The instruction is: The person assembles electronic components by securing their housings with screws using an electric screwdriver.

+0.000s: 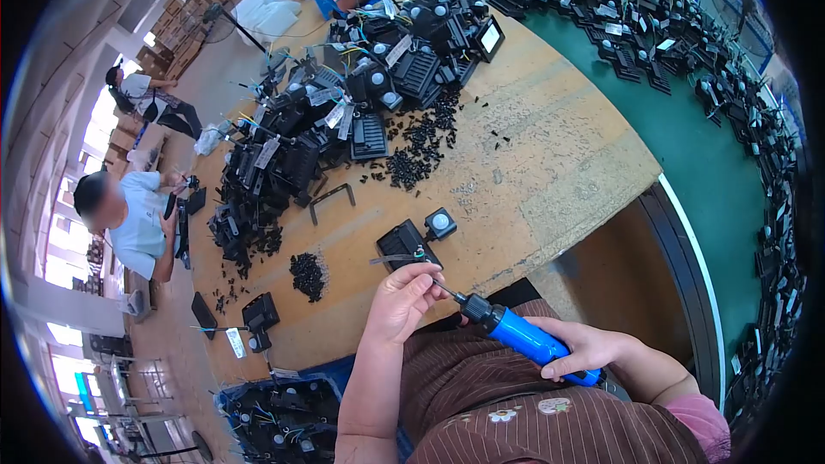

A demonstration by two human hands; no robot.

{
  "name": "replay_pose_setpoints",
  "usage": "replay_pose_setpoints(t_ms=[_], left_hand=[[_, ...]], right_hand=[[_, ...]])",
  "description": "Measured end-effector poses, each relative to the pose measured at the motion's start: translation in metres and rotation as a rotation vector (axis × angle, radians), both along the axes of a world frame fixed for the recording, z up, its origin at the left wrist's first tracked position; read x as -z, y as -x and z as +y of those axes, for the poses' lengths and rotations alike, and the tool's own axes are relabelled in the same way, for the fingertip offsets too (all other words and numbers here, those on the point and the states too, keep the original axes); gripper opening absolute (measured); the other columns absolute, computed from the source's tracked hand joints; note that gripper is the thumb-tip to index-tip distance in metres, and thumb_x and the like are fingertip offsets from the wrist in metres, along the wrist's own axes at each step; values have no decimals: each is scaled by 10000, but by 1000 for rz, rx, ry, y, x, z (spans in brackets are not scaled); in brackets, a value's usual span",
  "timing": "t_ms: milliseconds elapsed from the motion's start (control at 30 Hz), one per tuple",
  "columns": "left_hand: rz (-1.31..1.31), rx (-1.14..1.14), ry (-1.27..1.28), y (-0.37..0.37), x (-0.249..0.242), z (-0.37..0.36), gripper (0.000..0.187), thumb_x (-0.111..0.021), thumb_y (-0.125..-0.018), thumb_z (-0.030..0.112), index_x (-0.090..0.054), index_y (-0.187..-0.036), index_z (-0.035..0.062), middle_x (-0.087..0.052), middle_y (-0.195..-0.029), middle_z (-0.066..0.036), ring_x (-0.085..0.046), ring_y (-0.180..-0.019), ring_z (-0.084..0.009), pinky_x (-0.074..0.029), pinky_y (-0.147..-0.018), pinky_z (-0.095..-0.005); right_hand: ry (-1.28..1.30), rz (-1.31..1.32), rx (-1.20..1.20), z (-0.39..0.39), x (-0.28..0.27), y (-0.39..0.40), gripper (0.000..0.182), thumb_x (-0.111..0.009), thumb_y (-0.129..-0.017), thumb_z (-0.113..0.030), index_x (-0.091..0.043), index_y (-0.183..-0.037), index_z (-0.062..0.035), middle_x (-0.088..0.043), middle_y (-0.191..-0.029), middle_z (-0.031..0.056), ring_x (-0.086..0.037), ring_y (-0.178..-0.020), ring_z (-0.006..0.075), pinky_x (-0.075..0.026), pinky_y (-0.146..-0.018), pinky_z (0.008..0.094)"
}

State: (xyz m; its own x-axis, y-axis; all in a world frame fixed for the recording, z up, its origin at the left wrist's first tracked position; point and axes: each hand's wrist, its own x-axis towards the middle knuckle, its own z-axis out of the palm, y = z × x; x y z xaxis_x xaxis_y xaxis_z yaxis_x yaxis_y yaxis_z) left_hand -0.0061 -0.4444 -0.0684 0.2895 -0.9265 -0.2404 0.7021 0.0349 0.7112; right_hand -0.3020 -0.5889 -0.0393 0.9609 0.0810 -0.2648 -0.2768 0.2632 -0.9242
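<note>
My right hand [584, 348] is wrapped around a blue electric screwdriver [526, 332] with a black nose, which points up and left. Its thin bit reaches the fingers of my left hand [402, 299]. Those fingers are pinched together at the bit's tip; whatever small piece they hold is too small to make out. Just beyond them, at the table's near edge, lies a black floodlight [404, 239] with a cable. Its white-domed motion sensor [441, 222] sits on the right side.
A big heap of black floodlights [369, 77] covers the table's [550, 155] far left. Loose black screws [417, 146] lie before it, with another screw pile [307, 277] nearer. A U-shaped bracket [331, 198] lies between. A green conveyor [653, 120] carries floodlights at right. Other people work around the table.
</note>
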Motion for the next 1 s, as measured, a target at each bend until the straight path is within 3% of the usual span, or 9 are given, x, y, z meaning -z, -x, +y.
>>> replay_pose_setpoints(t_ms=[200, 300, 400, 500, 600, 700, 800, 833, 1000], left_hand=[[-37, -21, -42, 2, 0, 1, 155, -607, -987, 57, -688, -1101, -9, -699, -965, -93, -677, -871, -182, -571, -877, -412], [-95, -47, -51, 4, 3, 2, 154, -603, -988, 50, -691, -1100, -8, -701, -965, -100, -678, -867, -183, -572, -875, -413], [-122, 1, -8, 1, 4, 2, 153, -607, -988, 54, -694, -1095, -11, -701, -972, -104, -679, -866, -181, -575, -876, -416], [-198, 16, -44, -1, 3, -1, 155, -614, -987, 58, -694, -1089, -27, -700, -983, -106, -670, -856, -170, -571, -832, -387], [-559, -48, -230, 4, -14, -3, 171, -685, -942, 79, -697, -1084, -15, -694, -962, -86, -649, -812, -147, -547, -765, -339], [-1416, -258, -400, -5, -6, 7, 196, -780, -836, 96, -701, -999, 22, -676, -941, -96, -634, -781, -200, -531, -738, -337], [-1986, -264, -266, -14, -1, 14, 255, -820, -736, 82, -684, -948, 45, -645, -955, -114, -615, -811, -269, -521, -746, -373], [-1978, -222, -281, -13, 2, 15, 255, -817, -724, 72, -674, -934, 49, -624, -991, -113, -602, -853, -305, -516, -751, -403], [-1756, -237, -348, 0, 22, 10, 249, -818, -714, 40, -671, -916, 35, -604, -994, -123, -616, -860, -304, -516, -747, -393]], right_hand=[[11, 37, 2, 1, 6, 4, 898, -739, -916, -209, -166, -1595, -74, -538, -1227, 108, -622, -902, 168, -532, -803, 330], [-87, 88, 23, 1, -6, 2, 890, -733, -916, -211, -171, -1592, -72, -542, -1166, 104, -612, -869, 161, -531, -771, 328], [-459, 97, 7, 1, 6, 6, 935, -788, -867, -288, -217, -1568, -48, -578, -1027, 96, -610, -816, 156, -522, -720, 309], [-504, 70, -25, 1, 13, 7, 881, -723, -916, -218, -173, -1588, -69, -536, -1060, 80, -585, -787, 145, -518, -699, 301], [-365, 117, 59, 3, 7, 6, 889, -725, -917, -224, -166, -1589, -68, -545, -1028, 72, -592, -772, 146, -521, -702, 301], [-295, 151, 87, -1, 15, 13, 899, -728, -916, -232, -159, -1593, -67, -552, -1012, 67, -599, -770, 144, -523, -707, 301], [-247, 171, 93, -1, 26, 17, 911, -734, -914, -232, -154, -1597, -69, -555, -1023, 71, -604, -777, 139, -525, -715, 301], [-244, 175, 92, 0, 28, 17, 907, -732, -915, -231, -156, -1597, -69, -556, -1023, 73, -603, -777, 137, -526, -716, 301], [-191, 189, 92, 3, 34, 14, 889, -723, -921, -217, -164, -1594, -68, -562, -1024, 79, -601, -782, 134, -525, -721, 300]])
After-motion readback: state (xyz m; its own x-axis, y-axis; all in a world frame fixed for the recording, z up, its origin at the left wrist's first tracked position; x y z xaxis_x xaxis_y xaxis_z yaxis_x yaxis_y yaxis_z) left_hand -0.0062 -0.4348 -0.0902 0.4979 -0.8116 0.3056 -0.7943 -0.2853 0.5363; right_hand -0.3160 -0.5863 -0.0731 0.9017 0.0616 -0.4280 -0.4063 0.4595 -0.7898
